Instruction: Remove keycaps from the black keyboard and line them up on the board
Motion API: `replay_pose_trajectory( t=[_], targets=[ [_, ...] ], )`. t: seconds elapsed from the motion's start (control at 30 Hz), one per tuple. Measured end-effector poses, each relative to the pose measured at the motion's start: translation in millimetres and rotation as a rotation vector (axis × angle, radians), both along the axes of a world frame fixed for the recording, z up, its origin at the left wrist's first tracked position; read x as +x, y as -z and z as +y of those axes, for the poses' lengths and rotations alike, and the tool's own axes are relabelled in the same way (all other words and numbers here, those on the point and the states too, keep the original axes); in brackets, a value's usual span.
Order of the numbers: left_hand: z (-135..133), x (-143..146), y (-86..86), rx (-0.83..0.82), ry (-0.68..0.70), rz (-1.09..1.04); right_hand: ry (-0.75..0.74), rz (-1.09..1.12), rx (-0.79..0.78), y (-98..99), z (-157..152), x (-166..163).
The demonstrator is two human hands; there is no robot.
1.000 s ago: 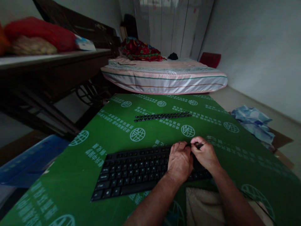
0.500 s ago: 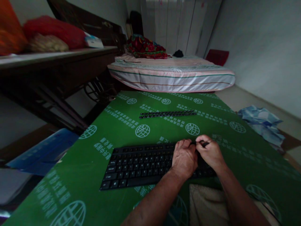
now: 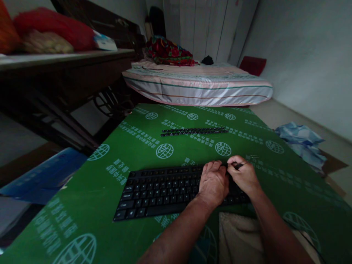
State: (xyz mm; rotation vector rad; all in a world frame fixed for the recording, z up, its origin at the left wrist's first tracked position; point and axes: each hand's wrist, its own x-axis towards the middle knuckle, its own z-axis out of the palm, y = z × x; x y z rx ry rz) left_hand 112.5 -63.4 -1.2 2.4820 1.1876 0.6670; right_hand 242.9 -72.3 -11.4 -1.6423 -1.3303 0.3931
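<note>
A black keyboard [image 3: 165,194] lies flat on the green table sheet. My left hand [image 3: 213,183] rests over its right part, fingers bent together and holding it near the back edge. Just beside it, at the keyboard's back right corner, my right hand [image 3: 244,176] is closed in a pinch on a thin dark tool [image 3: 238,166]. Only a short length of that tool shows, and its tip is hidden between the hands. Two rows of small black keycaps [image 3: 194,131] stand lined up farther back. Under both hands, much of the keyboard's right side is hidden.
A folded beige cloth [image 3: 238,234] lies at the front, under my right forearm. The green table [image 3: 132,146] reaches to a bed [image 3: 200,90]. At the left stand a dark sewing-machine table [image 3: 90,62] and a blue folder-like sheet [image 3: 52,176]. Crumpled blue-white cloth [image 3: 299,139] is at right.
The view has shifted slightly, moving the scene a little left and up in the picture. Both hands keep nearly the same place and grip on the keyboard and the dark tool.
</note>
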Motion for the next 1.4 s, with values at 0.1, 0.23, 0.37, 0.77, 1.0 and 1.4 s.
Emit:
replay_pose_trajectory(
  t=[0.1, 0.23, 0.37, 0.77, 1.0, 1.4],
  targets=[
    [1.3, 0.1, 1.0, 0.004, 0.001, -0.007, -0.007, -0.003, 0.008, -1.1, 0.8, -0.1],
    [2.5, 0.4, 1.5, 0.011, 0.005, -0.022, -0.013, 0.004, 0.001, -0.7, 2.0, 0.4],
    [2.3, 0.8, 0.3, 0.003, -0.002, -0.01, -0.017, 0.022, 0.013, 0.0, 2.5, 1.2],
    [2.6, 0.5, 3.2, -0.003, 0.007, -0.043, -0.019, 0.039, 0.012, -0.6, 2.2, 2.9],
    [3.2, 1.5, 3.8, -0.016, -0.007, -0.051, -0.008, 0.034, 0.02, -1.1, 1.3, 2.9],
    [3.4, 0.6, 0.5, -0.044, 0.01, -0.073, -0.004, 0.023, 0.016, -2.4, -0.8, 2.0]
  ],
)
